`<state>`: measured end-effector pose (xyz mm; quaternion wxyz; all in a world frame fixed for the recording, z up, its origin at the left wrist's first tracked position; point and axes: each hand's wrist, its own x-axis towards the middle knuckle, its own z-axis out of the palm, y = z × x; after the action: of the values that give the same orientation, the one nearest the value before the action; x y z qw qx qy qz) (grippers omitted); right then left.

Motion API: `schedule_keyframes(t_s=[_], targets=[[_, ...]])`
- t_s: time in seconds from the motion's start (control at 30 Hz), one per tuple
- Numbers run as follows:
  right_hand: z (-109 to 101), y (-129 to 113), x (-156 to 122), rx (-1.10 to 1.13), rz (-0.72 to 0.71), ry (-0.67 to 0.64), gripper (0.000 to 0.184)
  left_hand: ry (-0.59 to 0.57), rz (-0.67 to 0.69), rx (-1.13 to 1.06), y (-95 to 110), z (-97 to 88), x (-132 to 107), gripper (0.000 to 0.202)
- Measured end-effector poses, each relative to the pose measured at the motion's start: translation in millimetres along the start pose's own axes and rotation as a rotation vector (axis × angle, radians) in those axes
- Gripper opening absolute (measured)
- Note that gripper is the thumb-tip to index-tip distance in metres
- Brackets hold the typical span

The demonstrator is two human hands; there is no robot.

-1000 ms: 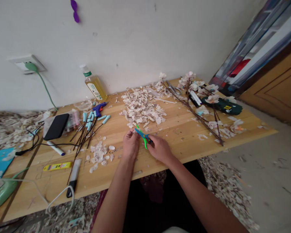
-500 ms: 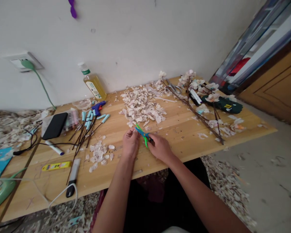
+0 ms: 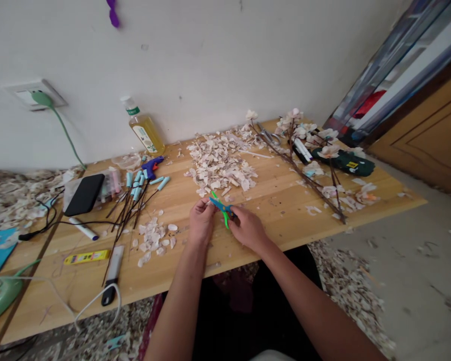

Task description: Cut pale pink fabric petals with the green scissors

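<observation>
My right hand [image 3: 247,228] is closed around the handles of small blue and green scissors [image 3: 221,204], whose blades are spread and point toward my left hand. The fingers of my left hand [image 3: 202,216] are pinched together at the blade tips; a small pale piece seems to be between them, mostly hidden. Just beyond both hands lies a heap of pale, petal-like flakes [image 3: 220,165]. A smaller group of rounded whitish pieces [image 3: 153,236] rests on the wooden table [image 3: 248,240] to the left of my left hand.
At left are dark stems with light-blue ends [image 3: 135,193], a blue glue gun [image 3: 152,167], a black phone [image 3: 85,194] and a utility knife [image 3: 113,276]. An oil bottle [image 3: 146,128] stands by the wall. Flowering branches [image 3: 304,173] lie at right.
The scissor blades have shifted very slightly at the left fingertips. Both hands stay in nearly the same place, and the things on the table have not moved.
</observation>
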<state>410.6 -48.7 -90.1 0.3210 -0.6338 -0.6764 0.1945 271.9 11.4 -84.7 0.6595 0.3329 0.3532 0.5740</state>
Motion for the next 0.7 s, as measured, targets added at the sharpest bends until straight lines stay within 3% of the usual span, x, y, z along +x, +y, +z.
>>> schedule_keyframes(t_s=[0.37,0.7], targets=[[-1,0,0,0.009,-0.012,0.01,0.011,-0.093,0.032,0.252,5,-18.2,4,0.023],[1,3,-1,0.03,-0.026,0.028,0.01,-0.119,0.023,0.212,9,-18.8,1,0.02]])
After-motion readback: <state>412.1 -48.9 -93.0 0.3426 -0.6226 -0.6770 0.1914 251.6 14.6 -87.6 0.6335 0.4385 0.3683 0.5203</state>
